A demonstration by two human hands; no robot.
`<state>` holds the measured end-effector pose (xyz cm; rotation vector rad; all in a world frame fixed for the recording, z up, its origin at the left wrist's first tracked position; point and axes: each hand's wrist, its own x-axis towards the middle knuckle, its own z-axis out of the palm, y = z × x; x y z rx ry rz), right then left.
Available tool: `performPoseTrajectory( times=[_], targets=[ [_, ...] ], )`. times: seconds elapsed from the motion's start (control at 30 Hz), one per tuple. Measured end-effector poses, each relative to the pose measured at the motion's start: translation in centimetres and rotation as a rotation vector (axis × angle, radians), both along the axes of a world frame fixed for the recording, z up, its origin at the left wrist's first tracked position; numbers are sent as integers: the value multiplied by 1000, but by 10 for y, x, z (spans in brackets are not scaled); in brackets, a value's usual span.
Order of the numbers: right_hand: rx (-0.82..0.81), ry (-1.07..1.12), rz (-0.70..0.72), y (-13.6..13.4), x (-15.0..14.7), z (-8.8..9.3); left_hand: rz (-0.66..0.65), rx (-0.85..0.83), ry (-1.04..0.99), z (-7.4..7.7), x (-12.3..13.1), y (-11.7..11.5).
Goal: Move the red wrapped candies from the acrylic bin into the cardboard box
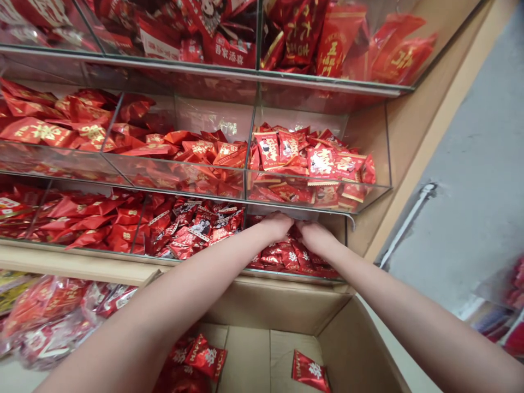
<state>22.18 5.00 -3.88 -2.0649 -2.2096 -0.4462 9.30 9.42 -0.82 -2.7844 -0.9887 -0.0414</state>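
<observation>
Both my arms reach into the lowest right compartment of a clear acrylic display. My left hand (277, 225) and my right hand (314, 233) lie side by side on a heap of small red candy packets (286, 256), under the shelf above. Their fingers are hidden behind the bin's upper edge, so I cannot see whether they grip anything. Below my arms an open cardboard box (282, 314) holds a few red packets (309, 372).
Acrylic bins (319, 188) full of red packets fill three tiers above and to the left. Clear bags of candy (49, 316) lie at lower left. A wooden shelf side (413, 147) and grey floor (470, 180) are on the right.
</observation>
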Motion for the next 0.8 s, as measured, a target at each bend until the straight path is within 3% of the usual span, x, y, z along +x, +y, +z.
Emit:
performPoseTrajectory(
  times=[0.23, 0.5, 0.8],
  targets=[
    [-9, 8, -24, 1, 0, 3, -50, 48, 32, 2, 5, 0],
    [14, 58, -55, 1, 0, 3, -58, 146, -41, -7, -2, 5],
    [0, 176, -99, 2, -1, 1, -58, 46, -23, -13, 4, 10]
  ],
)
